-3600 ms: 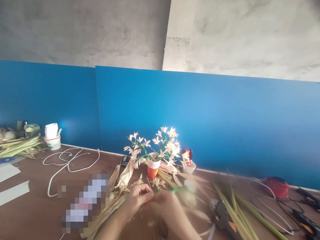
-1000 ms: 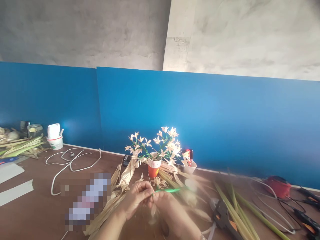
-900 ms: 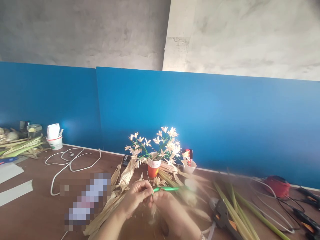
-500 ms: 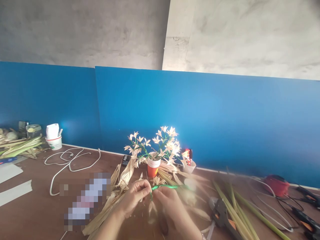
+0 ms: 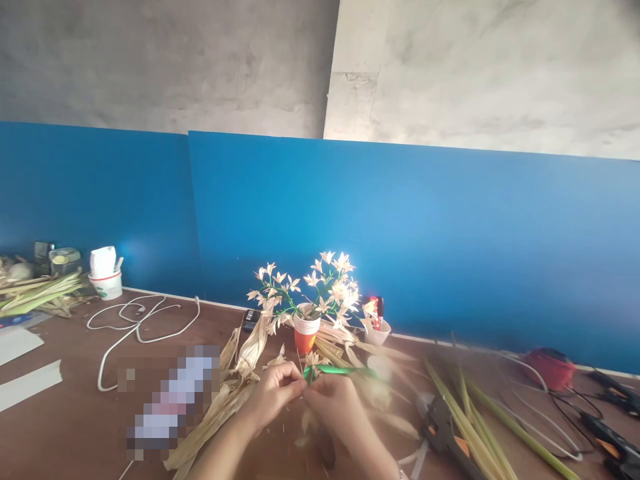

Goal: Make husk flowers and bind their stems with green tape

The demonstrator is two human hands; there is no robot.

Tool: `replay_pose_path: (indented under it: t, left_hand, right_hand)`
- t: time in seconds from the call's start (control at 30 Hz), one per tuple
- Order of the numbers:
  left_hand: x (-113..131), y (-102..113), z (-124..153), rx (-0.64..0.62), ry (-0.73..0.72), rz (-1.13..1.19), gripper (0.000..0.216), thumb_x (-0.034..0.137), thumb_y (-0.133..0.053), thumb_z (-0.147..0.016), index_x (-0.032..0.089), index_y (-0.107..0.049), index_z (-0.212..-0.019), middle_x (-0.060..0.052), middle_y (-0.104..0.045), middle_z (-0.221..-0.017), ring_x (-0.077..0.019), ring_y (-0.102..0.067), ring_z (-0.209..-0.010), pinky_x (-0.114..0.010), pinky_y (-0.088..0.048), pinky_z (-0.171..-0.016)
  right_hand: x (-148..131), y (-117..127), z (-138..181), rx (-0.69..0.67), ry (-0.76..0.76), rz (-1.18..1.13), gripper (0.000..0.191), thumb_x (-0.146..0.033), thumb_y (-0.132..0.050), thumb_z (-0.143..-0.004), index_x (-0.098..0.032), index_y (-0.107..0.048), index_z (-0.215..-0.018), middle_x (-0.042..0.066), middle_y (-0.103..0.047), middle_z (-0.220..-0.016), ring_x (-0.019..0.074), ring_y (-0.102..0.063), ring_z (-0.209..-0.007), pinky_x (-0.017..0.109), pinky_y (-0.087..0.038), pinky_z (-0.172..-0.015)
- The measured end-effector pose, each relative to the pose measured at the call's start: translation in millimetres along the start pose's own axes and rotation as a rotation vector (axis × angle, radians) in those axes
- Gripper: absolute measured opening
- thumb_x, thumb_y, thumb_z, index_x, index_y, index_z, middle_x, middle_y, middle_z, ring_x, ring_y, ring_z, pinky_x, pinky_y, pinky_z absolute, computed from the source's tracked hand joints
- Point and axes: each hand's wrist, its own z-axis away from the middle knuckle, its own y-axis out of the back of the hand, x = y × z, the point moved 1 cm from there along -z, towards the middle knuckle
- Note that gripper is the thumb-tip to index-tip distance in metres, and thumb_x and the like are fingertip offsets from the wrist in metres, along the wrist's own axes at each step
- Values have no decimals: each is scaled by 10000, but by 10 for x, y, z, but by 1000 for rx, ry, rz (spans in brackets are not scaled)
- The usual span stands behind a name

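Observation:
My left hand (image 5: 278, 395) is closed in a pinch on a thin flower stem, mostly hidden by the fingers. My right hand (image 5: 334, 403) also pinches, its fingertips meeting the left ones at the green tape (image 5: 337, 370), whose loose end runs off to the right above the knuckles. Just beyond the fingertips lies a pale husk flower (image 5: 314, 360). Behind it, an orange and white paper cup stack (image 5: 306, 331) holds green-stemmed branches of cream husk flowers (image 5: 341, 291).
Dried corn husks (image 5: 207, 417) lie left of my hands. To the right are a black glue gun (image 5: 443, 427), long green leaves (image 5: 473, 427) and a red round object (image 5: 551, 369) with cables. A white cable (image 5: 137, 325) coils at left. Blue panels (image 5: 400, 233) border the table.
The fingertips of both hands have come together at the stem. The green tape looks flatter and wider than before, when it was twisted. The view has shifted slightly.

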Motion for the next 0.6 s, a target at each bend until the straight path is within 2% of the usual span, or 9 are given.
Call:
replay_pose_path:
  t: [0.13,0.23,0.33,0.43,0.5,0.53,0.6]
  left_hand:
    - [5,9,-17,35,-30,-100,301,424,-659,-722,168,-600,-573,33,-481,-583,-138,-436,-597,-247,-313,-585]
    - [8,19,-18,49,-51,-114,316,422,-674,-714,167,-613,-538,28,-487,-565,-142,-447,-604,-251,-322,-600]
    - [-16,16,-10,-10,5,26,307,438,-681,-711,156,-658,-591,19,-519,-580,-139,-461,-595,-252,-340,-596]
    - [-52,0,3,-17,73,213,315,446,-720,-676,146,-706,-772,-8,-601,-665,-148,-507,-638,-256,-370,-633]
    - [-70,-16,5,63,80,268,377,425,-752,-652,166,-692,-919,-9,-626,-703,-151,-525,-665,-250,-372,-647]
    - [-76,-25,3,138,67,270,381,418,-758,-647,180,-679,-933,1,-622,-693,-148,-524,-657,-245,-369,-640]
    - [-78,-51,0,305,18,217,298,430,-753,-647,195,-667,-807,24,-584,-624,-142,-502,-605,-238,-359,-605]
  right_hand:
    - [1,-13,3,62,9,-32,96,-203,-628,-604,-152,-613,-525,-3,-596,-493,123,-493,-486,227,-339,-473]
    - [-9,-25,14,53,-1,-120,96,-207,-629,-586,-149,-616,-511,-7,-579,-483,114,-463,-483,223,-315,-465]
    - [-9,-36,14,-10,-58,-253,152,-250,-629,-599,-146,-588,-495,-37,-479,-420,74,-350,-424,215,-243,-431]
    - [-3,-39,-6,-77,-98,-377,195,-312,-650,-602,-139,-598,-527,-52,-431,-415,56,-280,-409,215,-195,-424]
    - [-8,-33,-19,-51,-98,-411,219,-343,-671,-592,-140,-602,-543,-47,-443,-427,58,-286,-412,216,-196,-424]
    - [-14,-28,-21,-15,-93,-402,226,-348,-675,-589,-144,-595,-533,-46,-444,-423,61,-294,-412,217,-200,-423]
    - [-39,-16,-11,71,-61,-344,212,-330,-667,-598,-153,-583,-517,-41,-451,-419,73,-321,-415,220,-223,-423]
